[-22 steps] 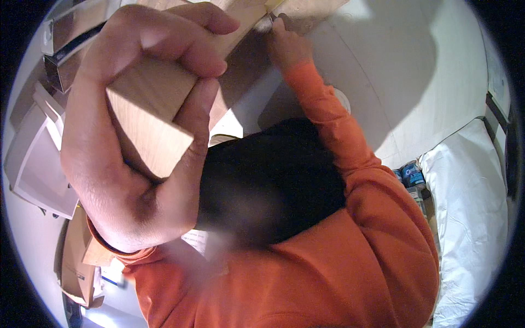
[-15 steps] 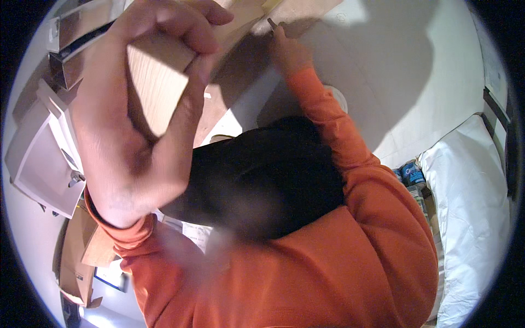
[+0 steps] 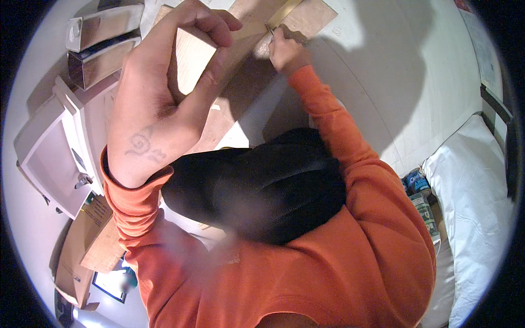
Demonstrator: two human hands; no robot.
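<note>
Raised at the upper left, my left hand (image 3: 156, 123) is closed round a pale wooden block (image 3: 191, 60). Light grain shows on its exposed face; the rest lies hidden inside my fingers. Farther off, my right hand (image 3: 287, 53) pinches a thin, dark stick-like piece (image 3: 270, 28), too small to name surely. Its tip is at a brown wooden board (image 3: 317, 21), beside a yellowish strip (image 3: 284, 11) across that board. I cannot tell whether tip and strip touch. My left hand hides part of the work area.
Two boxy containers, one clear (image 3: 98, 24) and one dark-sided (image 3: 104, 63), stand at upper left above a white open-fronted unit (image 3: 52, 147). A cardboard box (image 3: 74, 268) is at lower left. On the right lie cans (image 3: 416, 181) and a white pillow-like bundle (image 3: 473, 218).
My left hand, still round the wooden block, has moved up and right in the picture. More of the board and strip shows near my right hand, which has barely shifted.
</note>
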